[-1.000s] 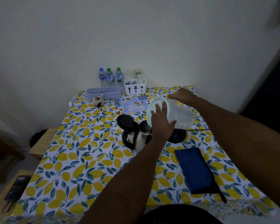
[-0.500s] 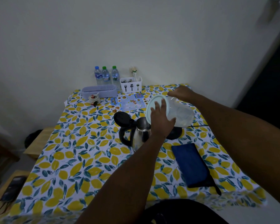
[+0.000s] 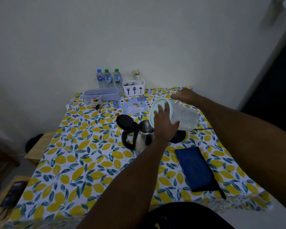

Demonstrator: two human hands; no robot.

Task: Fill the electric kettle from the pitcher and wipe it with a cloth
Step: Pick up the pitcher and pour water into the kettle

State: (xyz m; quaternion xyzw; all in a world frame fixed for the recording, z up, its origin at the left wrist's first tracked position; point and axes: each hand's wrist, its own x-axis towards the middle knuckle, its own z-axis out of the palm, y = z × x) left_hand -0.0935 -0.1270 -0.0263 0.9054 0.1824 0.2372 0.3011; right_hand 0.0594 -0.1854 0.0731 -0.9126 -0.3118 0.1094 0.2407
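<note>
The kettle [image 3: 142, 136] stands on the lemon-print tablecloth [image 3: 82, 162] with its black lid [image 3: 124, 120] flipped open and its handle turned to the left. Directly above its open mouth the clear pitcher [image 3: 183, 118] is tipped almost onto its side, its pale lid [image 3: 157, 109] facing down toward the kettle. The left hand [image 3: 164, 123] lies flat against that lid with fingers spread, pressing it in place. The right hand [image 3: 186, 95] grips the pitcher from the far side, above and right of the kettle; how far its fingers wrap cannot be told. Just right of the kettle sits its round black base [image 3: 177, 137], and nearer the camera, also right of the kettle, a folded blue cloth [image 3: 194, 167] lies flat. Well behind the kettle, against the wall, stand 3 water bottles [image 3: 108, 78], a white cutlery holder [image 3: 133, 88] and a long grey box [image 3: 101, 94].
</note>
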